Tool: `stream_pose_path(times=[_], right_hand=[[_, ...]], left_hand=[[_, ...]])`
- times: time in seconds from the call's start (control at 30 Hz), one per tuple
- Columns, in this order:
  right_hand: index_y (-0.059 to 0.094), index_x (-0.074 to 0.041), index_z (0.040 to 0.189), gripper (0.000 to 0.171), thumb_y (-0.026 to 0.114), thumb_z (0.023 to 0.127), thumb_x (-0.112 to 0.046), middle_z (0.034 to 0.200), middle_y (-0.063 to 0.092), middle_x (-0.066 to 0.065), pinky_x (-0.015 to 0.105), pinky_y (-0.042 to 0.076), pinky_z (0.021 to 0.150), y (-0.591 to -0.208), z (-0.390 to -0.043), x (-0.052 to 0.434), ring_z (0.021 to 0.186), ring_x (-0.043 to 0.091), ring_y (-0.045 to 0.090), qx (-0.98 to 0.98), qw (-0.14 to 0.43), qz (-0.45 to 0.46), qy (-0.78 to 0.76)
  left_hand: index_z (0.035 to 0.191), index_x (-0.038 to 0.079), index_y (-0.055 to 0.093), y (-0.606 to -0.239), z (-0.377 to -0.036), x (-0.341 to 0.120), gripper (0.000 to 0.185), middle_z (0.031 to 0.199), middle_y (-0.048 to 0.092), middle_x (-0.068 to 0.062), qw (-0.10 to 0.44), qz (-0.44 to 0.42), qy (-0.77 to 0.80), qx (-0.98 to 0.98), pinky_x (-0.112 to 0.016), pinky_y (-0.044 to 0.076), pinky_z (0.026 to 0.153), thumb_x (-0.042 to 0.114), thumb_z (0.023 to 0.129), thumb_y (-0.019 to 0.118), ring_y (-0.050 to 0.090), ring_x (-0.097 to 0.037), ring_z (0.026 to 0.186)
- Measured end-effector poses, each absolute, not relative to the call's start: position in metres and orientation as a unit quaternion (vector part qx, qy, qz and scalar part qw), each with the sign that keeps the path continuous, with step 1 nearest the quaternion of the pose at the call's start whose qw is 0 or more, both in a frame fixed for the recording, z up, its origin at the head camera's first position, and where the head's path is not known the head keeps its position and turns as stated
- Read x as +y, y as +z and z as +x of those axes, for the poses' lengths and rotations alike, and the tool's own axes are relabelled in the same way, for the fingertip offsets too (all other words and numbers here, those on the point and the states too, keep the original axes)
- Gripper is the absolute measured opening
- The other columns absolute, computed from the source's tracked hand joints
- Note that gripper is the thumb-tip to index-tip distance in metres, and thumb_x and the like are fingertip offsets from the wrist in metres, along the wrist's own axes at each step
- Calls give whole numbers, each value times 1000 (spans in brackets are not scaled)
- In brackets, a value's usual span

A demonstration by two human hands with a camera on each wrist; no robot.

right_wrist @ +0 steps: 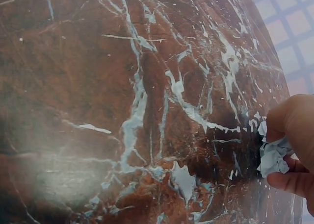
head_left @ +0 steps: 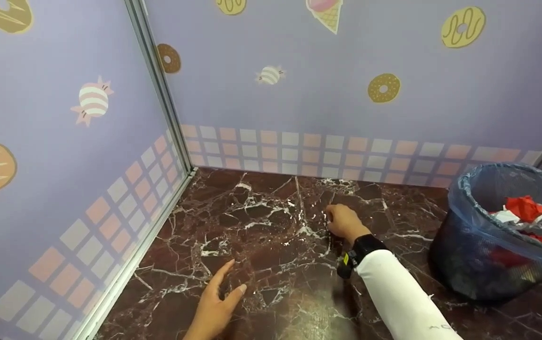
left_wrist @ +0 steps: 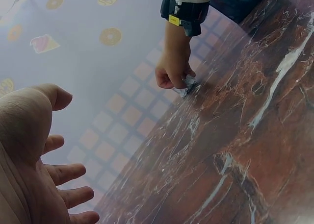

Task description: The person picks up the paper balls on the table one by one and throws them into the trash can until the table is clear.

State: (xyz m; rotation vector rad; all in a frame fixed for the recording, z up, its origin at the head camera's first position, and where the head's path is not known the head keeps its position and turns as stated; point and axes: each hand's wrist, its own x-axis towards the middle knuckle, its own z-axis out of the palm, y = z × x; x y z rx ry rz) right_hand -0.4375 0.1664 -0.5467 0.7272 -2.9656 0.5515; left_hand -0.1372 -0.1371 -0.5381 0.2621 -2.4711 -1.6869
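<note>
A crumpled piece of white paper [right_wrist: 274,158] is pinched between the thumb and fingers of my right hand [right_wrist: 299,140]. In the left wrist view the same wad [left_wrist: 185,87] touches the dark red marbled tabletop [left_wrist: 255,145], and the head view hides it behind the right hand [head_left: 345,222]. Small white bits [head_left: 287,243] lie scattered on the marble left of that hand. My left hand [head_left: 216,300] hovers nearer the front with its fingers spread and relaxed, holding nothing. Its palm and fingers show at the left edge of the left wrist view.
To the right stands a mesh bin [head_left: 478,264] with a blue plastic liner, holding red crumpled paper [head_left: 526,208] and white scraps [head_left: 506,216]. Purple panels [head_left: 275,104] with sweets printed on them border the surface at the back and left. A metal strip [head_left: 129,264] edges the left panel.
</note>
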Motion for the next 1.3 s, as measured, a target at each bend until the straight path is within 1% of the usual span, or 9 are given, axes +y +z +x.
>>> stream_pose_path(times=[0.17, 0.3, 0.5, 0.7, 0.83, 0.97, 1.07, 1.2, 1.3], right_hand=[[49, -14, 71, 19, 62, 71, 0, 71, 48, 4, 37, 37, 59, -550, -433, 167, 65, 23, 46, -957, 24, 232, 174], [49, -14, 73, 21, 67, 73, -3, 75, 48, 5, 39, 39, 60, -553, -430, 166, 68, 25, 47, -957, 36, 229, 172], [51, -15, 76, 21, 69, 73, -5, 78, 48, 4, 40, 42, 60, -558, -427, 164, 67, 25, 49, -957, 47, 232, 167], [50, -14, 77, 22, 67, 75, -1, 79, 46, 4, 38, 40, 59, -558, -421, 168, 64, 24, 48, -950, 46, 273, 142], [48, -14, 76, 23, 65, 74, 1, 77, 45, 3, 37, 39, 58, -554, -420, 173, 64, 23, 47, -944, 37, 304, 124], [51, -11, 77, 18, 64, 74, 1, 74, 45, 3, 35, 35, 59, -543, -418, 179, 66, 21, 43, -937, -5, 324, 134], [53, -10, 77, 17, 63, 71, 1, 73, 44, 1, 33, 34, 58, -528, -414, 182, 66, 19, 41, -931, -31, 333, 147], [50, -11, 76, 21, 60, 63, 3, 71, 44, -1, 30, 36, 55, -498, -409, 185, 64, 18, 42, -926, -45, 333, 174], [48, -13, 76, 24, 60, 63, 3, 72, 45, -1, 30, 40, 55, -467, -407, 191, 65, 17, 45, -925, -56, 321, 197]], left_hand=[[144, 36, 41, -539, -138, -138, 65, 148, 43, -6, 69, 87, -563, -819, -67, 24, 109, 45, 87, 69, 34, -34, 140], [145, 35, 41, -541, -138, -137, 65, 148, 43, -6, 71, 86, -562, -820, -66, 24, 110, 42, 87, 69, 33, -34, 141], [144, 34, 43, -542, -137, -136, 63, 149, 43, -5, 79, 90, -557, -822, -63, 26, 111, 39, 87, 70, 35, -32, 140], [145, 37, 40, -538, -142, -133, 65, 151, 40, -5, 73, 70, -571, -815, -64, 25, 111, 43, 87, 70, 32, -33, 141], [145, 39, 39, -529, -147, -129, 67, 153, 37, -5, 70, 59, -562, -822, -64, 23, 111, 44, 86, 70, 31, -33, 142], [146, 40, 37, -521, -154, -125, 68, 155, 35, -3, 65, 44, -539, -839, -66, 23, 110, 47, 86, 69, 29, -34, 143], [146, 42, 37, -516, -158, -122, 68, 155, 34, -1, 59, 33, -526, -848, -68, 25, 108, 47, 86, 69, 29, -35, 143], [145, 42, 37, -509, -166, -116, 68, 154, 36, -3, 59, 11, -511, -857, -67, 27, 108, 45, 85, 70, 32, -35, 142], [146, 42, 37, -502, -173, -109, 69, 154, 36, -3, 65, -12, -501, -863, -64, 29, 109, 46, 85, 70, 34, -34, 141]])
